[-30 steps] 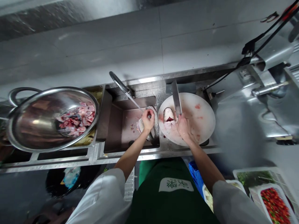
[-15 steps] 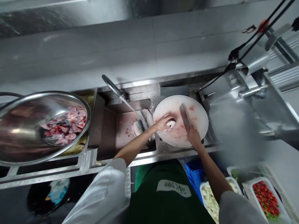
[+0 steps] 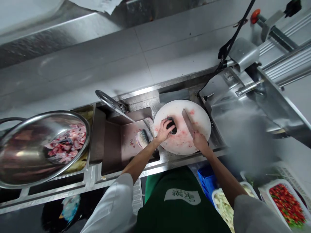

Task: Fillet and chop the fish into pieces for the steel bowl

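Observation:
My left hand (image 3: pixel 163 130) grips a dark piece of fish (image 3: pixel 172 125) on the round white cutting board (image 3: pixel 199 113), which is smeared with red. My right hand (image 3: pixel 199 141) is closed on the handle of a cleaver (image 3: pixel 187 121), whose blade is raised over the board just right of the fish piece. Two silver-skinned fish sections (image 3: pixel 143 136) lie in the steel sink (image 3: pixel 114 145) to the left of the board, beneath the faucet (image 3: pixel 110 103).
A big steel bowl (image 3: pixel 21 152) of cut fish chunks sits at far left. A metal machine (image 3: pixel 245 97) stands right of the board. Trays of red chillies (image 3: pixel 286 204) and pale vegetables (image 3: pixel 223 204), plus a blue crate (image 3: pixel 206 179), are low on the right.
My left hand left the fish in the sink and moved onto the board to grip the fish piece. My right hand took up the cleaver and brought it beside the piece.

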